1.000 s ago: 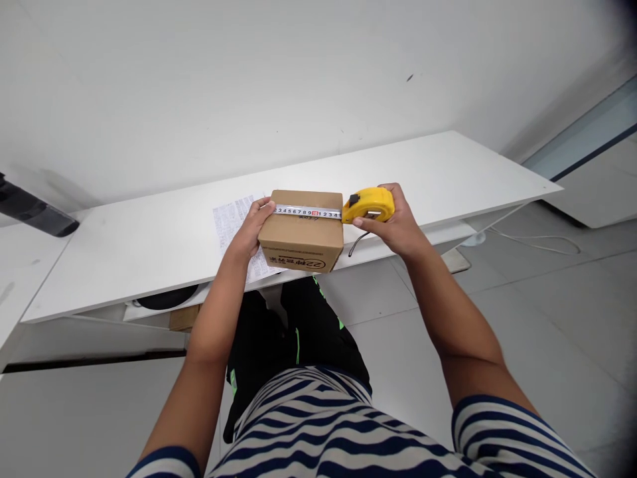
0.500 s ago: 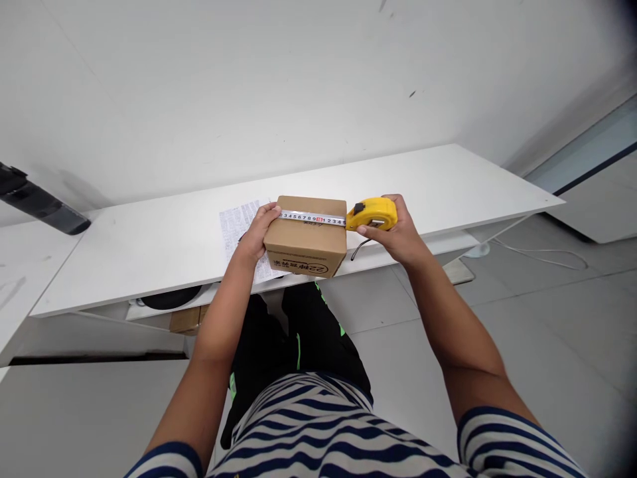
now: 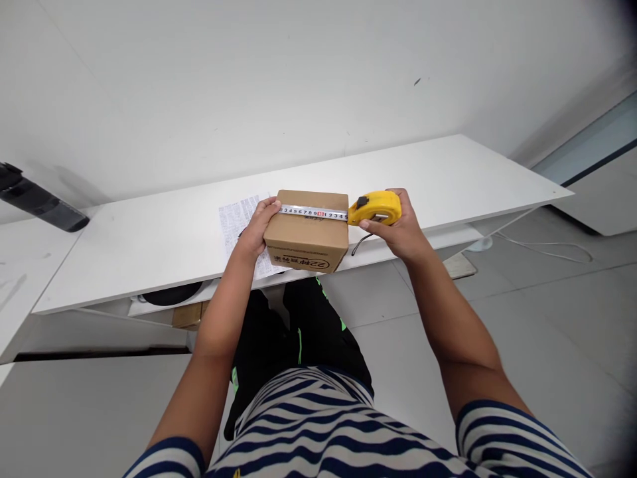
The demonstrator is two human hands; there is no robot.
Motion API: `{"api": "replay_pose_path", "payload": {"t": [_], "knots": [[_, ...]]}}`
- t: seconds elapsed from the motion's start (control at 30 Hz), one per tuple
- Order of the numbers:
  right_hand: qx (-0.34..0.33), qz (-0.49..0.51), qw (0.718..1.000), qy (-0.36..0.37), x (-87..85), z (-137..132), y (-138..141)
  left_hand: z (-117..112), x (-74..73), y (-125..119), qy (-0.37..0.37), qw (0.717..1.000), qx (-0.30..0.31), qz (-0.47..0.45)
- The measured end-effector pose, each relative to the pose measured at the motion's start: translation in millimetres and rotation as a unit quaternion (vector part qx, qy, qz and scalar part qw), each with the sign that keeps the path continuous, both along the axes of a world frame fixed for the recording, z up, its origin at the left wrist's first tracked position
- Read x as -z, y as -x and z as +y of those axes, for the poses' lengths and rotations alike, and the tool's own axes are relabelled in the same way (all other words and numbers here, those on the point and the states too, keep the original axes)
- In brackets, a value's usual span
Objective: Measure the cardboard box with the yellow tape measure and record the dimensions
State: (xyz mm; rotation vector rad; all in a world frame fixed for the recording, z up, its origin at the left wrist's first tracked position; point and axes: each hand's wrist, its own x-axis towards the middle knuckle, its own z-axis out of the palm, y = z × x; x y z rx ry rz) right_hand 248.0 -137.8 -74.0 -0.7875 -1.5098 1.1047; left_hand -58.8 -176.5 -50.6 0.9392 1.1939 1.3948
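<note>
A brown cardboard box (image 3: 306,236) with dark print on its near side is held above the front edge of the white desk. My left hand (image 3: 257,228) grips its left side, the thumb pressing the end of the white tape blade (image 3: 311,212) against the top left edge. The blade lies straight across the top of the box, numbers upward. At the right edge it runs into a yellow tape measure (image 3: 377,208), around which my right hand (image 3: 404,229) is closed. A thin black wrist strap (image 3: 361,245) dangles below the case.
A printed sheet of paper (image 3: 233,222) lies on the white desk (image 3: 149,239), partly behind my left hand and the box. A black bottle (image 3: 42,199) stands at the far left. Under the desktop are a round black object (image 3: 172,294) and a small carton (image 3: 187,315).
The view has shifted slightly. Both hands keep their hold, and the tape stays stretched across the box top, with the box and tape measure almost unmoved.
</note>
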Motion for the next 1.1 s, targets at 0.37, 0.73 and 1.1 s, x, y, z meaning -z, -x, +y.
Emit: {"api": "replay_pose_path", "payload": {"t": [0.37, 0.73, 1.1], "knots": [[0.02, 0.011, 0.999, -0.022, 5.6, 0.7, 1.0, -1.7, -1.6, -0.5, -0.002, 1.0, 0.006, 0.002], [0.014, -0.003, 1.0, -0.016, -2.8, -4.0, -3.8, -0.4, -1.9, -1.0, 0.002, 1.0, 0.006, 0.007], [0.028, -0.008, 0.999, -0.029, -9.0, -8.5, -15.2, 3.1, 2.4, 0.3, -0.005, 1.0, 0.006, 0.007]]}}
